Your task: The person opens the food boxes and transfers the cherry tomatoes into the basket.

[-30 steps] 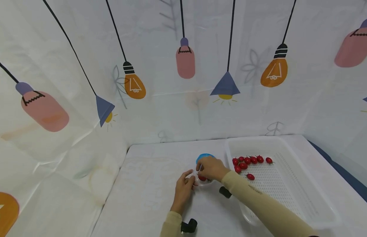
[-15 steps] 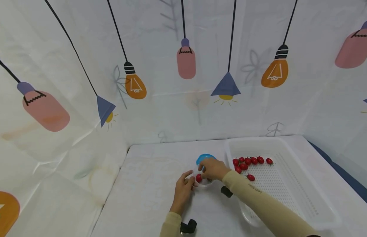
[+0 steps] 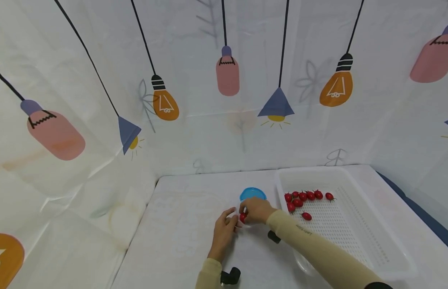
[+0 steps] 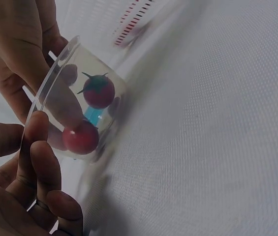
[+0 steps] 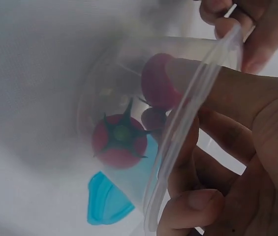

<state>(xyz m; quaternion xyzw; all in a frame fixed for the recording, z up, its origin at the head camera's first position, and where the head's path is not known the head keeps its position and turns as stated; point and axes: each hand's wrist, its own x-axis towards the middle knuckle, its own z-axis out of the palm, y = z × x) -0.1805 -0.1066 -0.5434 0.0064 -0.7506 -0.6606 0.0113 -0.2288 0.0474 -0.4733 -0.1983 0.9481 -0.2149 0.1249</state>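
Observation:
A clear plastic cup (image 4: 116,78) stands on the white table, holding a few red cherry tomatoes. My left hand (image 3: 222,233) pinches its rim between thumb and fingertip. From above, my right hand (image 3: 258,209) reaches past the rim into the cup. Its thumb and fingers are at one cherry tomato (image 4: 81,137) inside, gripping it near the wall on the left hand's side. Another cherry tomato (image 5: 119,140) with a green calyx rests in the cup beside it. In the head view the right hand hides most of the cup.
A blue lid (image 3: 253,193) lies just behind the cup. To the right stands a white perforated basket (image 3: 339,237) with several cherry tomatoes (image 3: 298,202) grouped at its back left, and the right forearm crosses its front. A printed white sheet (image 3: 209,136) rises behind the table.
My right hand has moved down and slightly left into the cup with the tomato, uncovering more of the blue lid. The left hand stays at the rim.

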